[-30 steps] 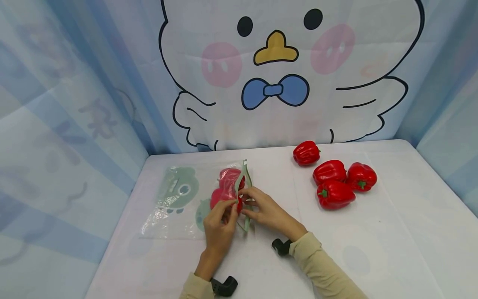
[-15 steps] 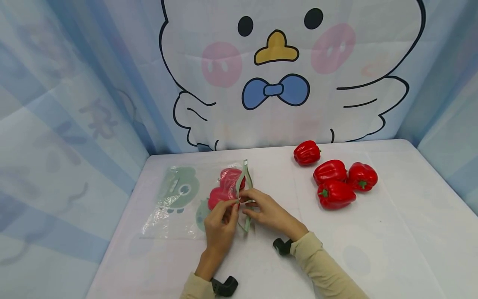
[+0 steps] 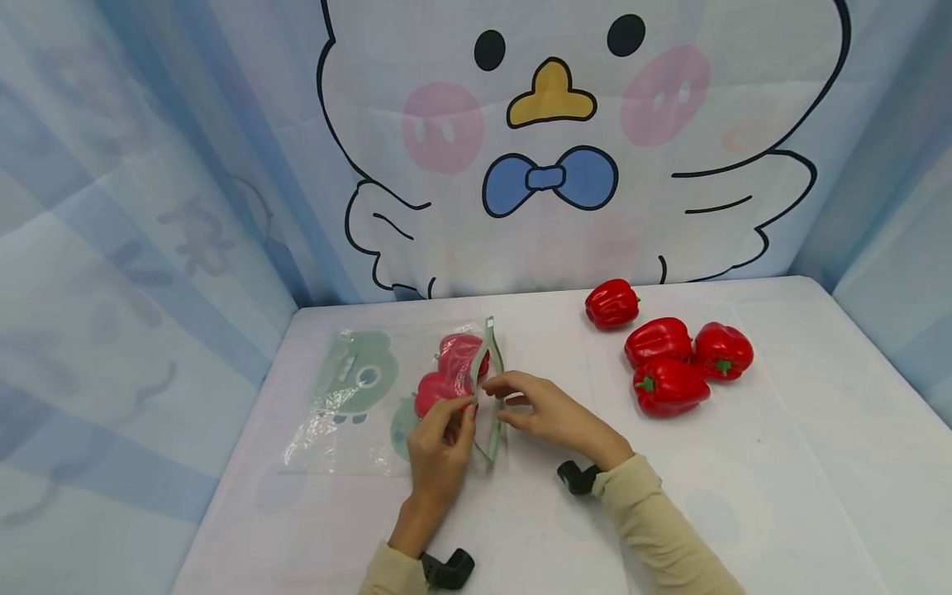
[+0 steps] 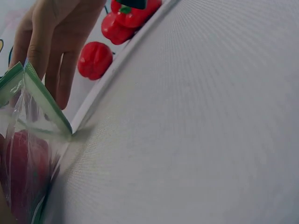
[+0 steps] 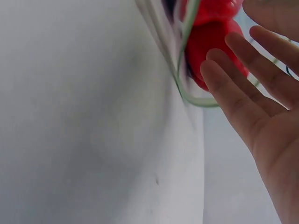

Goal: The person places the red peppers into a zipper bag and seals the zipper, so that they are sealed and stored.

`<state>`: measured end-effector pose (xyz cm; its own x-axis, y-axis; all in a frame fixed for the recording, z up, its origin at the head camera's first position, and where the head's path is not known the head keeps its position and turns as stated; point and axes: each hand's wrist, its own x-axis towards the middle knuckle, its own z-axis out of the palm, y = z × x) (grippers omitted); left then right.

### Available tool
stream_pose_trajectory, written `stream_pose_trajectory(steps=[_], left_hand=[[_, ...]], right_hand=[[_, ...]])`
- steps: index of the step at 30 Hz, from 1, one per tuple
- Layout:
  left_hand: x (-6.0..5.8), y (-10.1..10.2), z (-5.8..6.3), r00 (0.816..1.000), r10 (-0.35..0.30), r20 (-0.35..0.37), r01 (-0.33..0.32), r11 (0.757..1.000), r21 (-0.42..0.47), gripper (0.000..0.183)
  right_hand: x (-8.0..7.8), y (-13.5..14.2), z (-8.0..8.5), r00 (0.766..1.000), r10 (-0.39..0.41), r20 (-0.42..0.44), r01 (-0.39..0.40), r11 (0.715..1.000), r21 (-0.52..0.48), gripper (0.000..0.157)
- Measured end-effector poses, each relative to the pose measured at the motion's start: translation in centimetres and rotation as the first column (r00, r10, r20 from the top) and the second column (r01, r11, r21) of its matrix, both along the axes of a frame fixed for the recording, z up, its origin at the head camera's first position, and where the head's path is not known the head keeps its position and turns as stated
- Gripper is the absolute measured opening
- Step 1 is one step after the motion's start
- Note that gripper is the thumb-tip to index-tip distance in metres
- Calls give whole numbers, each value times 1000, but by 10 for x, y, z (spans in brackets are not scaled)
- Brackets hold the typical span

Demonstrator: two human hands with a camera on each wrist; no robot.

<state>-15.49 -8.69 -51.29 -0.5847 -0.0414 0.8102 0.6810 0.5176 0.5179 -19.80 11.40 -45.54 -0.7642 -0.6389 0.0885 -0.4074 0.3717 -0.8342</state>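
A clear zip bag [image 3: 327, 430] with green printed figures lies on the table, its green-edged mouth standing open to the right. Inside it, near the mouth, are red bell peppers [image 3: 439, 392], seen through the plastic. My left hand [image 3: 437, 454] pinches the near lip of that mouth between thumb and fingertips. My right hand [image 3: 550, 409] is just right of the mouth, holding nothing; in the right wrist view its fingers [image 5: 233, 93] are spread and fairly straight in front of the green rim [image 5: 198, 101] and a red pepper [image 5: 205, 46].
Several loose red bell peppers [image 3: 671, 387] are grouped on the right side of the white table [image 3: 781, 496], one pepper [image 3: 612, 303] sitting farther back. A printed cloth backdrop [image 3: 550, 248] rises behind the table's far edge. Fabric walls hang at both sides.
My right hand has drawn back a little to the right from the bag's mouth. Earlier, the peppers inside shifted slightly left, deeper into the bag. My left hand has kept its place.
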Motion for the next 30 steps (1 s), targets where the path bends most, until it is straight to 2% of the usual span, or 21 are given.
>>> stream_pose_trajectory(steps=[7,18,22,30], left_hand=[[2,0,1,1000,1,19,-1,1000,1,23],[2,1,1,1000,-5,21,5,1000,12,24],[2,0,0,1000,0,27,0,1000,5,23],[3,0,0,999,0,35,0,1000,7,24]], right_hand=[[-5,17,8,1000,-28,-2,28,1000,-7,43],[-10,54,29,985,-169,29,169,986,12,45],[-10,70,36,971,-236,29,236,972,3,48],[-5,101,52,927,-374,-15,374,927,15,55]])
